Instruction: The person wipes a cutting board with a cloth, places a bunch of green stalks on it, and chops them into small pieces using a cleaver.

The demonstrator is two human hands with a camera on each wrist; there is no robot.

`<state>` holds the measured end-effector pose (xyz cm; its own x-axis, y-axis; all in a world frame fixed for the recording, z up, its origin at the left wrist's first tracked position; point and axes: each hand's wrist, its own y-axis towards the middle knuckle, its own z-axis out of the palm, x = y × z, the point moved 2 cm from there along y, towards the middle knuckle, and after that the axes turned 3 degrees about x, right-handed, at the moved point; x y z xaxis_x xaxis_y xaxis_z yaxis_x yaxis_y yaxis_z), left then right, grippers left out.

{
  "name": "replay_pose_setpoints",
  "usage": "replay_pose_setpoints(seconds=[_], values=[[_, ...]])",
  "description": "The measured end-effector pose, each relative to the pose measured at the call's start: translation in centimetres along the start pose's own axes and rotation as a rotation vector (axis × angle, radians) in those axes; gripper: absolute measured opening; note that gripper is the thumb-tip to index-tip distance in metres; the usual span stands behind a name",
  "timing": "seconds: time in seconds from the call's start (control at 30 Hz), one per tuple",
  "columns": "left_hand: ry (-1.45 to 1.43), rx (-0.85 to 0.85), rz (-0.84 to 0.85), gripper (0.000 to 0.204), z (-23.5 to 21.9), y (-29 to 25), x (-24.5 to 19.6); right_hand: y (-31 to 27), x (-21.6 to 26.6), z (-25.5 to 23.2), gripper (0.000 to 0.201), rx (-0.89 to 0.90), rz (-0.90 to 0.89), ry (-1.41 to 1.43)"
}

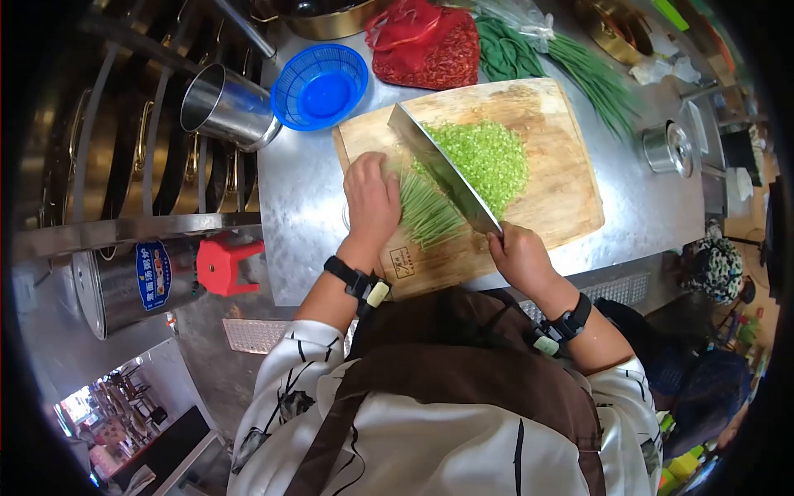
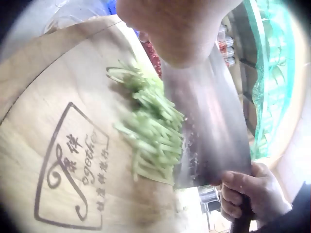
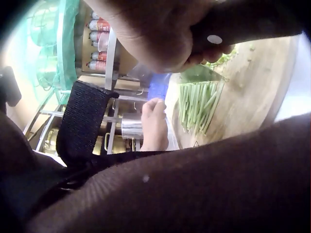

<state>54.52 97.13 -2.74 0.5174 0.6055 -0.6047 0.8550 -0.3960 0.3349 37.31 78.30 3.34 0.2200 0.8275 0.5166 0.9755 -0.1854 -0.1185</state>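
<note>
My right hand (image 1: 523, 255) grips the dark handle of a broad cleaver (image 1: 447, 169). Its blade stands on the wooden cutting board (image 1: 558, 149), between thin green stalks (image 1: 430, 213) on the left and a heap of finely chopped green pieces (image 1: 494, 161) on the right. The left hand (image 1: 372, 198) is beside the stalks at their left side, with its fingers bent in the right wrist view. I cannot tell whether those fingers grip any stalks. In the left wrist view, cut ends of the stalks (image 2: 155, 141) lie right against the blade.
Behind the board are a blue plastic basket (image 1: 320, 91), a steel pot (image 1: 217, 99) and a red mesh bag (image 1: 426, 50). A bunch of long green stalks (image 1: 589, 78) lies at the back right. A lidded steel container (image 1: 667, 149) stands right. A red stool (image 1: 223, 264) is left of the table.
</note>
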Motion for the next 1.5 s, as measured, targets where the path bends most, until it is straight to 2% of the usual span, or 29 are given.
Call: replay_pose_setpoints(seconds=[0.03, 0.1, 0.33, 0.4, 0.53, 0.63, 0.7, 0.73, 0.8, 0.9, 1.03, 1.1, 1.23, 1.43, 1.5], values=[[0.005, 0.002, 0.003, 0.026, 0.3, 0.0, 0.4, 0.0, 0.1, -0.1, 0.018, -0.002, 0.000, 0.006], [0.142, 0.071, 0.146, 0.026, 0.7, 0.3, 0.6, 0.2, 0.4, -0.3, 0.019, 0.040, 0.030, -0.005], [0.069, 0.150, 0.099, 0.015, 0.3, 0.5, 0.1, 0.3, 0.1, -0.1, 0.022, 0.043, 0.041, 0.003], [0.004, 0.326, 0.085, 0.019, 0.4, 0.3, 0.5, 0.4, 0.2, -0.1, 0.023, 0.034, 0.044, 0.006], [-0.047, 0.314, 0.119, 0.018, -0.2, 0.1, -0.4, 0.5, 0.1, -0.2, 0.023, 0.033, 0.037, 0.010], [-0.039, 0.341, 0.089, 0.028, -0.5, 0.1, -1.6, 0.6, -0.1, -0.1, 0.024, 0.035, 0.042, 0.018], [-0.148, 0.354, 0.087, 0.057, -0.6, -0.9, -2.8, 0.6, -0.3, 0.0, 0.024, 0.035, 0.036, 0.034], [-0.150, 0.360, 0.086, 0.057, -0.6, -1.5, -3.2, 0.6, -0.2, -0.1, 0.024, 0.037, 0.042, 0.037], [-0.055, 0.376, 0.161, 0.090, -0.5, -2.7, -4.1, 0.7, 0.0, -0.4, 0.020, 0.072, 0.072, 0.043], [-0.023, 0.391, 0.235, 0.100, 0.2, -3.9, -4.5, 0.8, -0.2, -0.2, 0.020, 0.080, 0.077, 0.032], [-0.017, 0.372, 0.238, 0.103, 0.6, -4.0, -5.1, 0.8, -0.1, -0.4, 0.020, 0.077, 0.077, 0.030], [0.067, 0.441, 0.211, 0.104, 0.7, -4.0, -5.6, 0.8, 0.0, -0.4, 0.021, 0.076, 0.079, 0.020], [0.133, 0.470, 0.191, 0.108, 1.2, -4.8, -6.3, 0.9, 0.3, -0.4, 0.021, 0.087, 0.094, 0.022], [0.078, 0.361, 0.161, 0.097, 1.6, -4.1, -4.9, 0.9, 0.1, -0.5, 0.021, 0.081, 0.083, 0.019], [0.064, 0.285, 0.224, 0.087, 1.5, -3.8, -4.3, 0.9, 0.0, -0.4, 0.020, 0.086, 0.088, 0.031]])
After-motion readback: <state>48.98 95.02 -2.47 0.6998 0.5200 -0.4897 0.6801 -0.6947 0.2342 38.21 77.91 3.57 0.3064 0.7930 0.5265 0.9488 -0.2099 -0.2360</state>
